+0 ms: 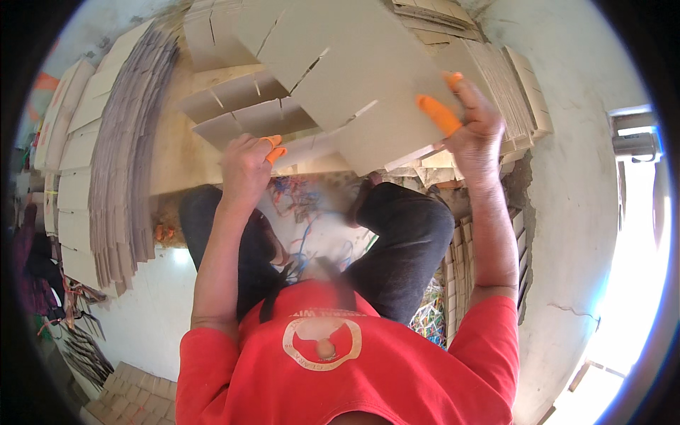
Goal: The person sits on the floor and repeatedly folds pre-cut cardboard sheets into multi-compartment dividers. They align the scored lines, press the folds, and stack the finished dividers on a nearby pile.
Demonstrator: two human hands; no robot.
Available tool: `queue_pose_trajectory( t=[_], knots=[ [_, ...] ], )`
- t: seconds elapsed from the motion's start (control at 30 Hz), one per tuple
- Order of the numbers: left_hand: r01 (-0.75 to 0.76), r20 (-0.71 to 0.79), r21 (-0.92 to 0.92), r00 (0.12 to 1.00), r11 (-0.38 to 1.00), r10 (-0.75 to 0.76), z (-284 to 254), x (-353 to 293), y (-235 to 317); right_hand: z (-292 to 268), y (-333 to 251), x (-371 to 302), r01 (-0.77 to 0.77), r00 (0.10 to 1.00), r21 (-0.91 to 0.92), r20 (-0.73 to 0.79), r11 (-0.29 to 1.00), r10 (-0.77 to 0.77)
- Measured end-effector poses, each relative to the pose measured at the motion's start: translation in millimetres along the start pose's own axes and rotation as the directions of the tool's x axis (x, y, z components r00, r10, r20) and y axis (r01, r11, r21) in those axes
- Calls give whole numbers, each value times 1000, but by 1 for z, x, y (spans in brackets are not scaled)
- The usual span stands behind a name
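Note:
My right hand grips the right edge of a large slotted cardboard sheet, its orange-covered thumb lying over the face. The sheet is raised and tilted above the wooden work surface. My left hand is closed, with orange covers on its fingertips, at the near edge of a slotted cardboard divider. The fingers seem to pinch this divider, though the contact is partly hidden. Another slotted strip stands just behind it. A corner of the large sheet overlaps the divider's right end.
Tall stacks of cardboard pieces stand on the left, with more slotted sheets at the back. Further cardboard stacks lean by the right wall. Colourful strands lie on the floor between my legs.

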State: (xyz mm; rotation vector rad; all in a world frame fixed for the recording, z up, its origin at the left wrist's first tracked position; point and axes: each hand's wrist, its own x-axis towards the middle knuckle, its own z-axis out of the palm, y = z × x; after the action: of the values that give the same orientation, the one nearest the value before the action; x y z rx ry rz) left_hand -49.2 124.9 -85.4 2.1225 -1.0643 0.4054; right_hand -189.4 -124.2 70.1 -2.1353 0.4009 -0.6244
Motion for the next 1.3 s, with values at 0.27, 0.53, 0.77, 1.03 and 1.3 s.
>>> queue_pose_trajectory(
  t=[0.27, 0.53, 0.77, 1.03, 1.3],
  knots=[
    [23, 35, 26, 999, 999, -24, -3, 4, 6, 36, 14, 7, 99, 970, -29, 225, 995, -90],
    [33, 40, 29, 999, 999, -34, 0, 3, 1, 40, 19, 5, 253, 947, -80, 222, 964, -230],
    [51, 47, 6, 998, 999, -51, -2, 5, 7, 64, 35, 4, 380, 892, 11, 262, 925, -369],
    [34, 58, -27, 998, 999, -32, 1, 12, 8, 115, 98, -10, 442, 786, -147, 538, 885, -304],
    [61, 1, -38, 998, 997, -61, 6, 5, 4, 57, 80, 26, 359, 865, -687, -11, 632, -502]
  ],
)
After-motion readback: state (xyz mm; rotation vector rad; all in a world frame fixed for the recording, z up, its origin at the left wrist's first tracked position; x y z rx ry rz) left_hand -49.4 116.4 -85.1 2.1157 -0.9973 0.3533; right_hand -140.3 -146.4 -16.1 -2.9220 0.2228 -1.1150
